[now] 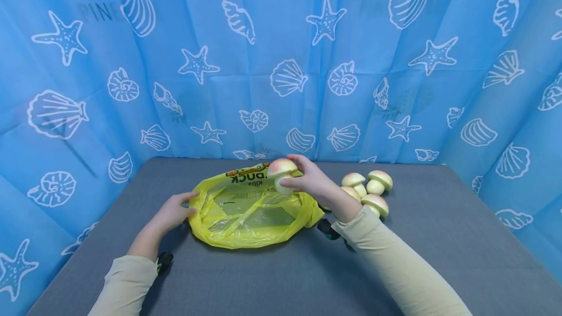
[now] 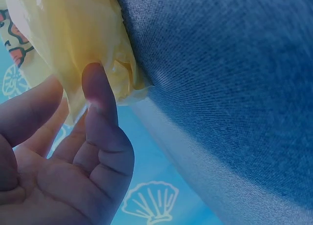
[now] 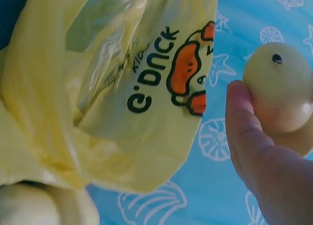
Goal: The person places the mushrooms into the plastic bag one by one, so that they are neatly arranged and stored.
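A yellow plastic bag (image 1: 246, 238) with duck lettering lies with its mouth spread wide. My left hand (image 1: 173, 213) holds the bag's left rim. In the left wrist view, fingers of the left hand (image 2: 73, 161) lie on both sides of the yellow film. Above the bag's far right part, my right hand (image 1: 309, 177) grips a toy mushroom (image 1: 281, 166) with a pink-tinged cream cap. The right wrist view shows a dark spot on this mushroom (image 3: 276, 93), with the right hand (image 3: 264, 156) against its side.
Several similar mushrooms (image 1: 379, 179) sit grouped right of the bag, partly behind my right forearm. They stand on a grey cloth-covered table (image 1: 439, 228). A blue curtain (image 1: 281, 23) with shell and starfish prints hangs at the back and sides.
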The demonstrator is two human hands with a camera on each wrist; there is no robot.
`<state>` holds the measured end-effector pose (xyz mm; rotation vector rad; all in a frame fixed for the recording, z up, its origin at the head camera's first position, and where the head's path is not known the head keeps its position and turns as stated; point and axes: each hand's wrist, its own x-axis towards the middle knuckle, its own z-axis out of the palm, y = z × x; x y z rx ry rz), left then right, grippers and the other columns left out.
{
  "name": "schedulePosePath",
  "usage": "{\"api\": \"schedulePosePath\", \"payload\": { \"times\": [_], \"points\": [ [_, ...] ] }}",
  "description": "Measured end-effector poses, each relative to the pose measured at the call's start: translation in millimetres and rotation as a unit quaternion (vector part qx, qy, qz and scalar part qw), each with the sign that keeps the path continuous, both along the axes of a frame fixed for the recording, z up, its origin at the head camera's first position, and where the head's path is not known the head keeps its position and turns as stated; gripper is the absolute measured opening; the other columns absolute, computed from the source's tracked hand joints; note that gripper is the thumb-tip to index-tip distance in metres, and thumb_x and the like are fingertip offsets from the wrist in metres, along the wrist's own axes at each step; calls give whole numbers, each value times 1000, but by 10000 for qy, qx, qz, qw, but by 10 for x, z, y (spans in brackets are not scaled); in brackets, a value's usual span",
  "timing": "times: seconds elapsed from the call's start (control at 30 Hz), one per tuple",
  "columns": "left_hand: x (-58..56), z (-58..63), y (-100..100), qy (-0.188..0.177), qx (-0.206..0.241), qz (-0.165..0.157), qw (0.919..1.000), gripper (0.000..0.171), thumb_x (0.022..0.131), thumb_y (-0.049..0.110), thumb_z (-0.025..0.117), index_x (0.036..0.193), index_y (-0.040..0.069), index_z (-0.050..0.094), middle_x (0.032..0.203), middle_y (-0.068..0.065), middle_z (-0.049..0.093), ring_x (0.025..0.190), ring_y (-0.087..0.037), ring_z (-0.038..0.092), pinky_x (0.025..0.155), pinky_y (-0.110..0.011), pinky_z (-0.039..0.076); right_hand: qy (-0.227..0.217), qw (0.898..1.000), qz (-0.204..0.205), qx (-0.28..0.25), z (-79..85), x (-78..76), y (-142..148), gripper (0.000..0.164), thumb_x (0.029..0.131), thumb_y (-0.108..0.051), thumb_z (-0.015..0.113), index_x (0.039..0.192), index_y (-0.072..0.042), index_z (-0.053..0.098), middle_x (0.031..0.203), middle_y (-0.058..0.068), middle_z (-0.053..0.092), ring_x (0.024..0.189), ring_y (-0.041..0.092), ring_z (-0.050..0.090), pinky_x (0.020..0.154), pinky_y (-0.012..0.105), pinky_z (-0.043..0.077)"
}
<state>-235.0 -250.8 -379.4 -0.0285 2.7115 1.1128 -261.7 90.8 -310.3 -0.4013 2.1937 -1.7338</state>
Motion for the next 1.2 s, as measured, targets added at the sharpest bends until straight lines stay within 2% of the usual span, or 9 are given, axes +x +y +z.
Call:
{"api": "schedulePosePath", "payload": {
  "times": [0.1,0.3,0.47,0.63,0.9,1.03,1.2],
  "points": [
    [7,4,4,12,-8,15,10000,52,96,2,51,145,-7,37,146,-35,31,135,-52,23,104,-61,32,-115,9999,-30,-20,-13,-31,-68,73,93,-5,63,152,-4,21,154,20,26,126,36,45,93,45,49],
    [15,1,8,-23,-43,136,9999,52,96,1,52,145,-7,38,146,-34,33,135,-51,25,104,-61,33,-317,9994,-85,-72,-57,-112,-211,66,91,-2,64,148,0,29,142,21,39,114,32,52,87,40,51],
    [7,-7,3,-18,-16,179,9998,53,96,2,53,145,-7,37,146,-34,33,136,-51,25,105,-61,31,-571,9981,27,-249,-88,-152,-321,63,91,3,63,145,-1,32,134,24,44,109,32,56,88,42,53],
    [2,-33,-10,31,17,176,9998,54,96,3,53,146,-7,35,146,-34,34,135,-51,25,106,-62,29,-786,9965,127,-258,-129,-204,-437,63,91,3,63,146,-2,33,135,23,45,110,34,57,86,42,54],
    [-5,-34,-10,42,92,178,9998,55,96,3,53,146,-7,34,146,-34,33,135,-51,25,106,-62,29,-1143,9931,244,44,-236,-284,-637,69,90,-2,66,149,-5,30,141,20,43,109,34,57,91,51,50],
    [2,-34,-17,-5,164,178,9997,56,96,3,54,147,-7,33,147,-34,32,136,-51,23,107,-62,28,-1237,9918,182,277,-248,-297,-735,71,89,-5,69,150,-7,31,141,18,43,98,28,60,88,49,51],
    [-1,-27,-12,-90,218,195,9995,58,96,3,55,148,-6,32,148,-33,31,136,-51,22,106,-62,28,-1372,9902,162,214,-272,-333,-829,67,88,-3,69,146,-6,37,129,16,51,82,21,60,76,40,53]
  ]
}}
